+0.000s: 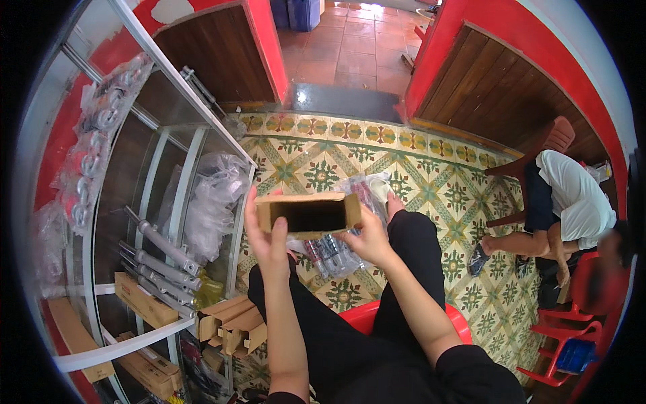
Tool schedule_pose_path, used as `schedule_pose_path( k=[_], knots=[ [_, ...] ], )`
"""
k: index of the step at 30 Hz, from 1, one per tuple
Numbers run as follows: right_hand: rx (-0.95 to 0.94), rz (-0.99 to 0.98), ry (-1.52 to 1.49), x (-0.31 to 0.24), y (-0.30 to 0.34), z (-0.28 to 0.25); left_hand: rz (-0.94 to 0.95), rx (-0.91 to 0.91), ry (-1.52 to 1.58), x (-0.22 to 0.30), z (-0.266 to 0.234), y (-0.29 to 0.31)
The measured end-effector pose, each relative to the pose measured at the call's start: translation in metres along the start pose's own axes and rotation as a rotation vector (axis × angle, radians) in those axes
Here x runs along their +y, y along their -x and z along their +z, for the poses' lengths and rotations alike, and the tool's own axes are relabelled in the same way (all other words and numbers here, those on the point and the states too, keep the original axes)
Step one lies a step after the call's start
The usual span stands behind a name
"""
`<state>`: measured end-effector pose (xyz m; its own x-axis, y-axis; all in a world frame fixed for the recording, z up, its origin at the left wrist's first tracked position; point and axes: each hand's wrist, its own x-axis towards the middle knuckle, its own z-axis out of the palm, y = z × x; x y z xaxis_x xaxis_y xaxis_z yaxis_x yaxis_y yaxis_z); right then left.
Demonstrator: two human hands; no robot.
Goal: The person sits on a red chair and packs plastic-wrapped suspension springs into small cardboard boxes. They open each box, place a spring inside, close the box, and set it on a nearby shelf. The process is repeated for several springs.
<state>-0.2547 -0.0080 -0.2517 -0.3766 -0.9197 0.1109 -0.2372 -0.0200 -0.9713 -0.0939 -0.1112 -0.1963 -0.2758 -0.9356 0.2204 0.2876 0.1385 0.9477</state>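
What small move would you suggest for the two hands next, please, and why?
I would perhaps tilt the cardboard box slightly so that more light falls into it: the left hand and the right hand hold it from either side, its open end faces the camera, and its inside is too dark to tell whether anything is in there.

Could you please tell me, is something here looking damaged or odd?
Yes: a pale, ragged patch interrupts the red wall at upper left, above the wood panel, as if paint were missing. The open cardboard box held between left hand and right hand shows no clear damage.
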Motion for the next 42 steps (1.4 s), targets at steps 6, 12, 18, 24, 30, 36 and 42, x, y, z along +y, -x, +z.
schedule_pose_path(
  k=[6, 12, 18, 24, 30, 36, 42],
  knots=[
    [-0.086, -0.01, 0.13, 0.044, -0.037, -0.004, -0.14, -0.287, 0.286, -0.091, -0.022, -0.027],
    [0.135, 0.299, -0.483, 0.161, -0.055, 0.051, -0.293, -0.008, -0.223, -0.145, -0.043, -0.029],
    [0.192, 1.052, -0.052, 0.358, 0.043, 0.129, -0.372, 0.408, -0.213, -0.153, -0.057, -0.046],
    [0.091, 1.378, 0.601, 0.388, 0.143, 0.155, -0.399, 0.562, 0.007, -0.159, -0.073, -0.044],
    [0.225, 1.169, 0.647, 0.423, 0.166, 0.144, -0.473, 0.688, 0.092, -0.16, -0.07, -0.048],
    [0.032, 1.314, 0.269, 0.478, 0.145, 0.105, -0.537, 0.681, 0.032, -0.166, -0.061, -0.051],
    [-0.037, 1.409, 0.293, 0.483, 0.139, 0.091, -0.531, 0.701, 0.076, -0.168, -0.055, -0.053]
  ],
)
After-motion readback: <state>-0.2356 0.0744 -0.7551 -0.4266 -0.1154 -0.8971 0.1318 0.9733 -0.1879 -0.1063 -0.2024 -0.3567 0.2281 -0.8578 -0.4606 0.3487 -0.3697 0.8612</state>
